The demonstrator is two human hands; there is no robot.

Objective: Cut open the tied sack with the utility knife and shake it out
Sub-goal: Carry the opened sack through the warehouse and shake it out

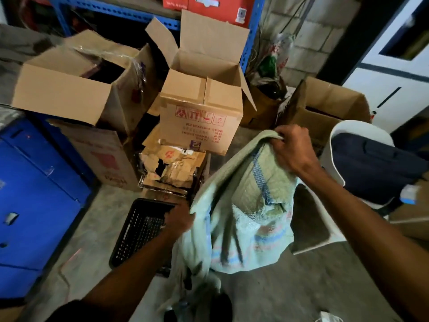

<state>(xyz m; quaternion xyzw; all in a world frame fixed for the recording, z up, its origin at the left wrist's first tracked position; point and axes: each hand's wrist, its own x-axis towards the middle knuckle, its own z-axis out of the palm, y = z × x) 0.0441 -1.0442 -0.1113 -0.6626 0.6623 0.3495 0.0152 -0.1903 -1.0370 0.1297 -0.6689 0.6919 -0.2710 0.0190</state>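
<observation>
Both hands grip the pale woven sack (243, 205): right hand (291, 147) at its top edge, left hand (180, 219) lower, above the concrete floor (290, 287).

A coarse woven plastic sack (250, 219) (pale green, matt) is seen; behind it matt cardboard boxes (202, 117), beside it a perforated black plastic crate (139, 228) on rough concrete floor (301, 287).

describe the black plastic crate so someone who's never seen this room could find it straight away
Start at the big blue cabinet along the left side and look right across the concrete floor. The black crate lies there, below the torn cardboard and beside the left hand gripping the woven sack. It is the only black, perforated plastic thing among brown cardboard boxes.
</observation>
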